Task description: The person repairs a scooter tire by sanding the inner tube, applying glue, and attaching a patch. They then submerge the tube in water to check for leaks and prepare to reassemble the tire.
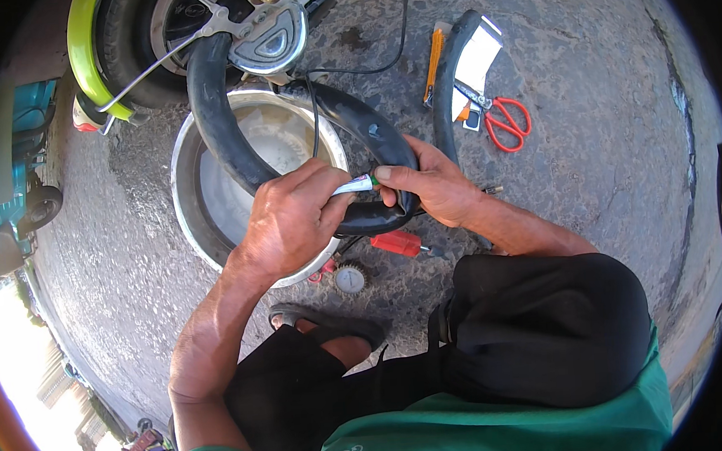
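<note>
Squeeze tube is btwn your hands, by the blk inner tube. Your L hand grips its body; your R hand pinches its grn cap. Metal basin below; red-handled scissors off R.

Ground: rough grey pavement, mottled with paler patches
Right side: a long dark crack running down the pavement
Left edge: a teal vehicle with a dark wheel
Lower left: a pale ridged structure, and clutter too small to tell
Light: outdoor daylight, glaring white at lower left
</note>
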Motion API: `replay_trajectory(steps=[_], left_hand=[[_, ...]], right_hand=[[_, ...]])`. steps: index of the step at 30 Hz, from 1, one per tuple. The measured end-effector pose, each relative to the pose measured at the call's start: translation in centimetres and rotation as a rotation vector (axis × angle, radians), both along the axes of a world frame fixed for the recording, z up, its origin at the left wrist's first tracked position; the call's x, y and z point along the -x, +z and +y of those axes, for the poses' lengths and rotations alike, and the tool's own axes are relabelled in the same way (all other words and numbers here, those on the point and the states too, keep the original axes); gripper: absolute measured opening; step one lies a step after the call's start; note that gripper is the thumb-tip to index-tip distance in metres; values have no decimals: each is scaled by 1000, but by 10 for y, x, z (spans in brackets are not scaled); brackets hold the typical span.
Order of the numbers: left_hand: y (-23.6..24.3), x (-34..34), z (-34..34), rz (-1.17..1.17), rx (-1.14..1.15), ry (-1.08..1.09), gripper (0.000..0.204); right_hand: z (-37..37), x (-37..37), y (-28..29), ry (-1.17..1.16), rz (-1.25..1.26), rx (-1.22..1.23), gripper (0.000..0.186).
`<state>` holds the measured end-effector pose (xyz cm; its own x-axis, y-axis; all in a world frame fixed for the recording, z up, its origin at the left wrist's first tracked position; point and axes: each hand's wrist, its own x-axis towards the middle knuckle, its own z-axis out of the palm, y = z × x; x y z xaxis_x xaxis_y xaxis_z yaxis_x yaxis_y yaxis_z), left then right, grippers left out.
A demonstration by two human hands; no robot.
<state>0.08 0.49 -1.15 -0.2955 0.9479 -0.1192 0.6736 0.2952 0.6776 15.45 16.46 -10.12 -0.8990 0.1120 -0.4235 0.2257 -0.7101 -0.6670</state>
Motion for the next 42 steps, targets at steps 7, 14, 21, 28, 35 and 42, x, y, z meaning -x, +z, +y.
replay_trajectory(steps=[7,14,21,28,35,42], left_hand=[[2,0,3,-14,18,1,14],[-3,-7,5,110,-81,-31,15],[-1,-7,5,68,-48,24,14],[-2,-10,6,128,-103,-14,14],[-5,-7,3,124,-105,-32,16],[-7,-10,4,177,-140,-36,15]], right_hand=[[2,-1,-1,-30,-7,21,32],[7,1,3,9,-52,-48,28],[7,-1,-6,-9,24,26,28],[8,2,5,13,-85,-33,32],[5,0,2,-28,-32,21,27],[7,3,9,10,-88,-49,28]])
